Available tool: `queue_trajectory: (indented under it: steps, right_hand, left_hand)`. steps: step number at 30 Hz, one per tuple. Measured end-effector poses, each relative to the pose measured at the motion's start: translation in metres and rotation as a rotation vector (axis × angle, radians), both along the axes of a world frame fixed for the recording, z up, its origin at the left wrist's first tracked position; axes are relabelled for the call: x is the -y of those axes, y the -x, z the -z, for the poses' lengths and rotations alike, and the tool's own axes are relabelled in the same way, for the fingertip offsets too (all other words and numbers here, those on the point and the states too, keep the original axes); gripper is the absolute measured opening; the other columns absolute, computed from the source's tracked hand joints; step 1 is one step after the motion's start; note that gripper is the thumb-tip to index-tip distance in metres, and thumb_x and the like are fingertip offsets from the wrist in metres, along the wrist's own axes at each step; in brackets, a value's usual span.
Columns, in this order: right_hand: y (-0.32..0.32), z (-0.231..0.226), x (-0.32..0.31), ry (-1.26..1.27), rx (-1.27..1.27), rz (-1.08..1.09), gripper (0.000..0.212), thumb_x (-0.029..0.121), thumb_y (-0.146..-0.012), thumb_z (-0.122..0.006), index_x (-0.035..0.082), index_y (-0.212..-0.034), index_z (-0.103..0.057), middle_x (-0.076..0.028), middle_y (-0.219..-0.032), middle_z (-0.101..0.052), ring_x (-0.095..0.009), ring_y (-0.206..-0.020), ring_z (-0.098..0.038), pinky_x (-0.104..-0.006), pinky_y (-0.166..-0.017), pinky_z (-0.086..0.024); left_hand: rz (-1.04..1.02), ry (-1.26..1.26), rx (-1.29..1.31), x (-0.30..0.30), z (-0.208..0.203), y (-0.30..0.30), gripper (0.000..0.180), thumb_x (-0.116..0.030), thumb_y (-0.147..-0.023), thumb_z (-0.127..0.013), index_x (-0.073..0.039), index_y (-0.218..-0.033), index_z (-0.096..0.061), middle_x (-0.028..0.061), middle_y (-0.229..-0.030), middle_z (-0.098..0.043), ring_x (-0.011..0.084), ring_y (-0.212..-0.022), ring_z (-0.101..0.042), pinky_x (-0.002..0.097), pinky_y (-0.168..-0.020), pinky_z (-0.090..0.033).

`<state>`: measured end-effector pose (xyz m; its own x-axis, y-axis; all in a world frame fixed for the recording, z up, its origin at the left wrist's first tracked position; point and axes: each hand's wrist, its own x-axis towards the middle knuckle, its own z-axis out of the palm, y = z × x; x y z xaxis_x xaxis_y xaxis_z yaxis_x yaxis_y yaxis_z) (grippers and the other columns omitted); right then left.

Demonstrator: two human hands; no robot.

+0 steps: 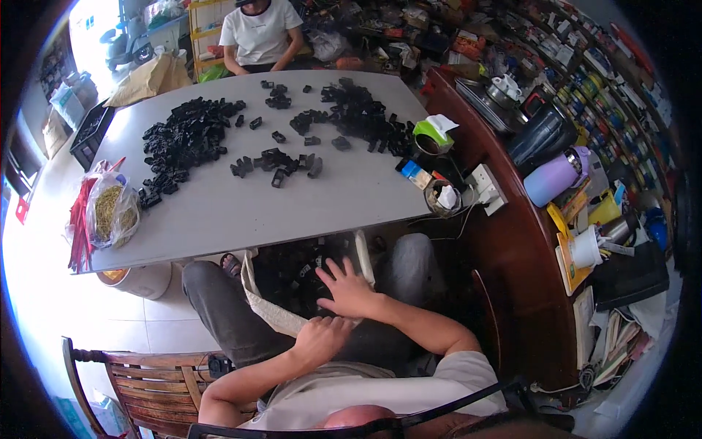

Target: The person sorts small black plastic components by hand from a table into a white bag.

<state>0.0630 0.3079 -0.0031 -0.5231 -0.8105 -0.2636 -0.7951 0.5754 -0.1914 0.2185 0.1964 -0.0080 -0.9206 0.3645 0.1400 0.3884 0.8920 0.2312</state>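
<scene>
Between my knees stands a white woven sack, its mouth spread wide below the table's front edge. Dark small parts lie inside it, hard to make out in the shade. My left hand is closed on the sack's near rim. Over the sack's mouth is my right hand, fingers spread, with nothing seen in it. On the grey table, small black plastic pieces form a large pile at the left and another pile at the right. Several loose pieces lie between the piles.
A clear bag of yellowish bits and red strips rest at the table's left corner. At the right are a tissue box, a glass jar and a power strip. Another person sits across the table.
</scene>
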Motion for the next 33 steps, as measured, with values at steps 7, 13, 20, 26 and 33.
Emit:
queue_trajectory:
  steps: [7, 13, 20, 26, 33]
  right_hand:
    - [0.006, -0.007, 0.006, -0.035, -0.007, -0.016, 0.085, 0.057, -0.096, -0.067, 0.008, -0.162, -0.041, -0.026, -0.169, -0.031, -0.055, -0.148, -0.035, -0.0646, -0.105, -0.050]
    - [0.023, -0.011, 0.046, 0.181, 0.022, 0.028, 0.078, 0.054, -0.096, -0.069, 0.010, -0.157, -0.049, -0.026, -0.162, -0.040, -0.052, -0.143, -0.043, -0.0615, -0.110, -0.047]
    - [-0.005, 0.024, 0.035, 0.142, -0.091, -0.173, 0.078, 0.053, -0.097, -0.067, 0.014, -0.161, -0.046, -0.023, -0.171, -0.027, -0.052, -0.145, -0.040, -0.0688, -0.113, -0.040]
    - [-0.013, 0.012, 0.009, 0.194, 0.024, -0.292, 0.068, 0.041, -0.099, -0.068, 0.007, -0.155, -0.050, -0.025, -0.169, -0.028, -0.048, -0.143, -0.045, -0.0645, -0.113, -0.041]
    - [0.055, -0.056, 0.035, 0.707, 0.164, -0.063, 0.034, 0.028, -0.098, -0.072, 0.003, -0.120, -0.073, -0.016, -0.120, -0.073, -0.038, -0.108, -0.072, -0.0482, -0.092, -0.059]
  left_hand:
    - [0.071, -0.101, -0.094, -0.008, -0.018, 0.005, 0.026, -0.020, -0.089, -0.066, -0.008, -0.112, -0.067, 0.0061, -0.097, -0.068, 0.0241, -0.087, -0.072, 0.0390, -0.075, -0.057]
    - [0.097, -0.106, -0.054, -0.010, -0.025, 0.006, 0.026, -0.021, -0.088, -0.066, -0.007, -0.110, -0.067, 0.0069, -0.094, -0.066, 0.0244, -0.086, -0.072, 0.0391, -0.075, -0.057]
    - [0.052, -0.313, -0.265, 0.001, -0.039, 0.010, 0.033, -0.025, -0.083, -0.075, -0.006, -0.110, -0.070, 0.0066, -0.094, -0.066, 0.0251, -0.083, -0.069, 0.0400, -0.074, -0.055]
    - [-0.161, -0.397, -0.276, 0.086, -0.061, 0.054, 0.037, -0.018, -0.071, -0.080, -0.009, -0.107, -0.072, 0.0104, -0.102, -0.066, 0.0322, -0.087, -0.067, 0.0455, -0.077, -0.055]
    - [-0.658, -0.246, -0.331, 0.233, -0.042, 0.166, 0.062, -0.036, -0.094, -0.078, -0.008, -0.145, -0.057, 0.0214, -0.153, -0.051, 0.0427, -0.139, -0.050, 0.0519, -0.115, -0.042]
